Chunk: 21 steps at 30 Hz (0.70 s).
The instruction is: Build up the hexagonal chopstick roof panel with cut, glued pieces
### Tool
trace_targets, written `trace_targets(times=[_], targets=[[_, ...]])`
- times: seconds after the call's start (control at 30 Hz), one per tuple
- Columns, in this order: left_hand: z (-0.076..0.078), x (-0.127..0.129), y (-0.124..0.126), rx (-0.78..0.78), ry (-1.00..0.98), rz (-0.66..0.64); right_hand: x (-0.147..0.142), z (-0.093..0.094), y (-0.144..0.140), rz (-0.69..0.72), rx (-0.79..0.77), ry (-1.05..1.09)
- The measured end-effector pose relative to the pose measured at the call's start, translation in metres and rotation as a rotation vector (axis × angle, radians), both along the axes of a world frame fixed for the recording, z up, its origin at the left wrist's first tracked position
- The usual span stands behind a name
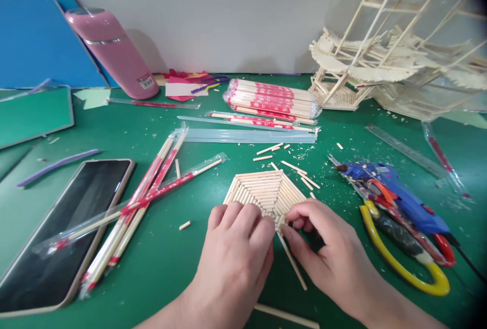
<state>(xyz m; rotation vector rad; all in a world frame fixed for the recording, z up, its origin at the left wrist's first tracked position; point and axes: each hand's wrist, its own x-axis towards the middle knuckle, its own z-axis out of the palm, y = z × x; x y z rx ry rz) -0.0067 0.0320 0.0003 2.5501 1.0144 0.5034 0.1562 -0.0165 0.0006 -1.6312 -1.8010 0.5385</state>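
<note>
A many-sided panel of short wooden sticks [262,187], laid in wedge-shaped rows round a centre, lies on the green table between my hands. My left hand [238,253] is closed over its near left part, knuckles up, hiding that side. My right hand [327,248] is closed in a pinch at the panel's centre, on a short stick piece [282,220] that shows only in part. One longer bare stick [292,263] runs from the centre toward me, under the right fingertips.
Right of my hands lie a blue glue gun [395,192] and yellow-handled cutters [429,286]. Leftward are wrapped chopsticks [152,192] over a phone [68,232]. Behind stand a pink bottle [114,55], a chopstick bundle [272,98] and a wooden stick model [380,55]. Stick offcuts [304,171] are scattered.
</note>
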Motion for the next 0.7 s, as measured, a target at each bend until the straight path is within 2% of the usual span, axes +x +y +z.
trace_targets(times=[0.3,0.7], targets=[[-0.002,0.0008,0.0015,-0.005,-0.016,-0.002,-0.006,0.0006,0.001,-0.005,-0.03,-0.128],[0.0006,0.0046,0.001,-0.043,-0.003,0.062,-0.0073,0.0011,0.0024,0.015,-0.051,-0.087]])
